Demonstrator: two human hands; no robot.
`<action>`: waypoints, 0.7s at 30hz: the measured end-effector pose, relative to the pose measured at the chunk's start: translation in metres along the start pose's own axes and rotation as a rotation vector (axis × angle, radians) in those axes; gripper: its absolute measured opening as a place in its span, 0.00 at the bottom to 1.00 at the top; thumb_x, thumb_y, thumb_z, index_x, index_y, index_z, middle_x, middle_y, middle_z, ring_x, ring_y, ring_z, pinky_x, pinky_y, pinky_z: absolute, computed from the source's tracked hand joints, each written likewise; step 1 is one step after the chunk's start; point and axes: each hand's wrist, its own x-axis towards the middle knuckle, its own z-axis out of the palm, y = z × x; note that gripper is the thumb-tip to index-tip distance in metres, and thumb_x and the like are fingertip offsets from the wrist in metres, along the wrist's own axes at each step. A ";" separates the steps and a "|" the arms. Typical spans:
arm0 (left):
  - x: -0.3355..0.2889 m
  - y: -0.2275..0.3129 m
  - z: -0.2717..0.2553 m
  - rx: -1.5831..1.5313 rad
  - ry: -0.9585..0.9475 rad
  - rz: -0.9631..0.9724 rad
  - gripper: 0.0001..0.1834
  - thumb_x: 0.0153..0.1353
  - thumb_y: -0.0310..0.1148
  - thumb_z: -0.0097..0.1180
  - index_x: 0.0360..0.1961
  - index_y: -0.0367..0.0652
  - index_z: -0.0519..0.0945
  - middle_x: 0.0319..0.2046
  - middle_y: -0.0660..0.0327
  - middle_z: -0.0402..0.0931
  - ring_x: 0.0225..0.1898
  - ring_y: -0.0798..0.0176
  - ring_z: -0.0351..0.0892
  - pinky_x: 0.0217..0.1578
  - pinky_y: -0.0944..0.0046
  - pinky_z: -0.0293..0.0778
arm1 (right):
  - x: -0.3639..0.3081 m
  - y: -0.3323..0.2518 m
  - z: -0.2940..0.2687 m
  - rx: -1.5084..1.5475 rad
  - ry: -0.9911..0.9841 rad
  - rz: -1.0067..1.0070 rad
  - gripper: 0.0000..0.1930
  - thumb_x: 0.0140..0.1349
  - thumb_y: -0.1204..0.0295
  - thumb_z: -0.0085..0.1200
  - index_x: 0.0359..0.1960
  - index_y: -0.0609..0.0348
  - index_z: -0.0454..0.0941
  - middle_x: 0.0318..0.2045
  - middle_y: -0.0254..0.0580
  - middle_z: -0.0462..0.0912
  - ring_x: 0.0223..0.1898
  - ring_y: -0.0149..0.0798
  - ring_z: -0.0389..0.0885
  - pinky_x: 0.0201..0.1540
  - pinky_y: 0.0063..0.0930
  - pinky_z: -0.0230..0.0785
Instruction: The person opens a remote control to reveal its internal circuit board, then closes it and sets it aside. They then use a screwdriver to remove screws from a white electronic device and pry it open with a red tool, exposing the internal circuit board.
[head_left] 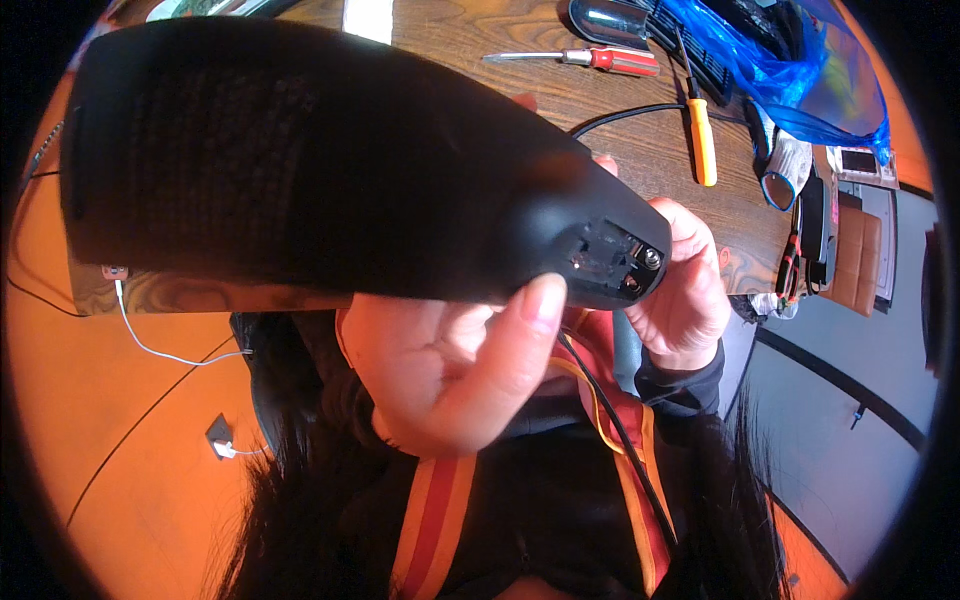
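A long black plastic housing (400, 170) lies across the view, close to the camera, wide at the left and narrowing to the right. Its narrow end has an open recess (620, 260) with a round metal part inside; small details there are blurred. My left hand (440, 365) supports it from beneath, thumb against the lower edge near the recess. Around the narrow end curls my right hand (695, 285). Fingertips peek out beyond the upper edge, most fingers being hidden behind the housing. A black cable (625, 113) emerges from behind it onto the wooden table.
Beyond the housing on the table (450, 40) lie a red-handled screwdriver (610, 60) and a yellow-handled screwdriver (702, 145). A blue plastic bag (790, 90) fills the far right corner. Red-and-black pliers (790, 265) rest at the right edge. A white cable (160, 340) hangs at left.
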 end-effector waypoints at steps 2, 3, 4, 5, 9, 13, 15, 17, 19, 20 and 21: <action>-0.005 0.007 0.009 0.003 0.179 -0.050 0.23 0.46 0.20 0.41 0.47 0.23 0.64 0.47 0.42 0.67 0.45 0.47 0.72 0.49 0.54 0.66 | 0.000 0.001 -0.001 0.037 -0.003 0.005 0.19 0.54 0.71 0.55 0.43 0.74 0.69 0.37 0.51 0.77 0.39 0.38 0.78 0.44 0.29 0.71; -0.007 0.010 0.022 -0.029 0.347 -0.064 0.20 0.42 0.15 0.44 0.41 0.24 0.69 0.42 0.45 0.71 0.43 0.53 0.74 0.47 0.61 0.66 | 0.000 0.002 0.000 0.062 0.021 0.009 0.18 0.54 0.74 0.55 0.43 0.74 0.69 0.36 0.50 0.77 0.39 0.38 0.78 0.44 0.29 0.71; -0.009 0.013 0.027 -0.048 0.424 -0.082 0.18 0.41 0.12 0.46 0.38 0.25 0.72 0.40 0.46 0.73 0.41 0.56 0.75 0.46 0.65 0.67 | -0.001 0.003 0.000 0.088 0.044 0.014 0.16 0.54 0.76 0.55 0.42 0.74 0.70 0.36 0.50 0.78 0.38 0.38 0.78 0.43 0.29 0.71; -0.010 0.016 0.031 -0.067 0.502 -0.098 0.17 0.39 0.10 0.48 0.35 0.26 0.75 0.38 0.48 0.75 0.40 0.59 0.76 0.46 0.68 0.67 | -0.001 0.003 0.000 0.089 0.048 0.009 0.16 0.54 0.77 0.54 0.42 0.74 0.70 0.36 0.50 0.78 0.38 0.38 0.78 0.43 0.29 0.72; -0.005 0.022 0.029 -0.093 0.441 -0.176 0.16 0.39 0.11 0.51 0.35 0.27 0.75 0.37 0.49 0.75 0.40 0.59 0.76 0.45 0.68 0.67 | 0.000 0.002 0.001 0.074 0.042 0.003 0.14 0.55 0.77 0.53 0.41 0.73 0.71 0.35 0.50 0.78 0.37 0.38 0.78 0.42 0.30 0.72; 0.006 0.015 -0.004 0.139 -0.052 0.014 0.27 0.47 0.22 0.45 0.50 0.23 0.57 0.44 0.40 0.70 0.45 0.51 0.74 0.50 0.58 0.65 | 0.001 0.003 0.002 0.076 0.010 0.024 0.13 0.55 0.77 0.52 0.41 0.73 0.71 0.35 0.50 0.78 0.37 0.37 0.78 0.42 0.30 0.72; 0.007 0.008 -0.011 0.226 -0.200 0.087 0.33 0.53 0.28 0.41 0.58 0.22 0.49 0.48 0.37 0.67 0.48 0.48 0.72 0.53 0.53 0.64 | 0.000 0.003 0.003 0.042 0.055 -0.003 0.14 0.54 0.76 0.53 0.41 0.72 0.71 0.35 0.49 0.78 0.37 0.36 0.78 0.42 0.29 0.71; 0.004 -0.001 -0.007 0.161 -0.066 0.060 0.30 0.58 0.31 0.40 0.59 0.27 0.51 0.50 0.40 0.65 0.49 0.48 0.71 0.53 0.50 0.64 | -0.002 0.001 0.005 -0.026 0.097 -0.028 0.15 0.53 0.75 0.55 0.41 0.71 0.71 0.35 0.47 0.78 0.36 0.35 0.77 0.41 0.27 0.71; 0.002 -0.008 0.001 -0.167 0.106 -0.055 0.26 0.63 0.34 0.37 0.59 0.31 0.52 0.52 0.44 0.64 0.52 0.49 0.68 0.52 0.48 0.65 | -0.004 -0.003 0.006 -0.179 0.147 -0.074 0.16 0.49 0.73 0.59 0.39 0.69 0.73 0.34 0.44 0.79 0.34 0.31 0.77 0.39 0.23 0.68; 0.001 -0.010 0.004 -0.269 0.166 -0.142 0.26 0.63 0.36 0.35 0.60 0.33 0.52 0.52 0.46 0.64 0.50 0.52 0.69 0.50 0.51 0.66 | -0.005 -0.005 0.007 -0.249 0.144 -0.108 0.15 0.49 0.74 0.59 0.38 0.69 0.74 0.34 0.43 0.79 0.34 0.30 0.76 0.39 0.23 0.68; 0.001 -0.011 0.006 -0.416 0.149 -0.201 0.26 0.64 0.39 0.33 0.60 0.35 0.52 0.52 0.47 0.65 0.49 0.54 0.70 0.48 0.55 0.68 | -0.006 -0.008 0.008 -0.317 0.140 -0.141 0.14 0.49 0.74 0.59 0.37 0.68 0.74 0.33 0.42 0.79 0.33 0.30 0.76 0.39 0.22 0.68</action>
